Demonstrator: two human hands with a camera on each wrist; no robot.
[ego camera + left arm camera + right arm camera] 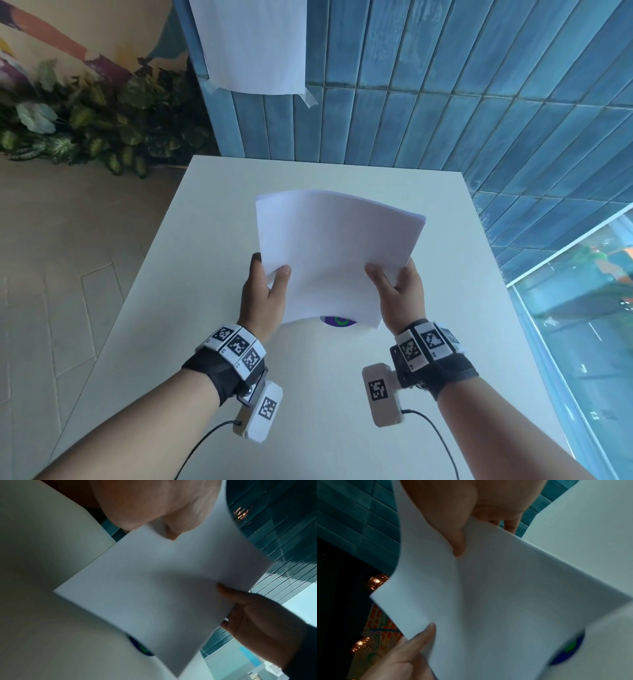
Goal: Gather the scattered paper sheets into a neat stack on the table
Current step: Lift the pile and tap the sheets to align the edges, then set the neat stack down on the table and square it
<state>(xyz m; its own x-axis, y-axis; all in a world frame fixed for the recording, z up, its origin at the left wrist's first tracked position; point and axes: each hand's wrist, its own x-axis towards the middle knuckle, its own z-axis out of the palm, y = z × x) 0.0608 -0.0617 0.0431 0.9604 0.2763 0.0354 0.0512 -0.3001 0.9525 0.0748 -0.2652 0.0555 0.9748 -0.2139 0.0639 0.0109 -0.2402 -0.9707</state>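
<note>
Both hands hold the sheets [334, 253] up off the white table [212, 308], roughly over its middle. The left hand [263, 294] grips the stack at its 8 o'clock corner, thumb [281, 274] pressed on top and the fingers tucked behind the paper. The right hand [399, 291] grips at the 4 o'clock corner the same way, thumb [376, 274] on the top sheet, fingers under. So both hands are clamped on the paper, neither free.

The stack bows upward between the two grips, and its far edge, at 12 o'clock, shows several sheet edges slightly fanned at the 2 o'clock corner. The near edge hangs just above the table, casting a shadow.

Under that near edge, at 6 o'clock from the stack, a small round sticker [337, 321], blue-purple with a green mark, peeks out on the table; most of it is hidden by the paper.

From the left wrist view the stack [154, 588] fills the frame, with the right hand [257, 622] pinching its edge. From the right wrist view the paper [496, 608] curves and the left hand [399, 660] pinches the opposite side.

Beyond the table, at 12 o'clock, a blue tiled wall [445, 85] carries another white sheet [253, 44] taped up. Plants [85, 126] sit at 10 o'clock, a window [589, 325] at 3 o'clock
</note>
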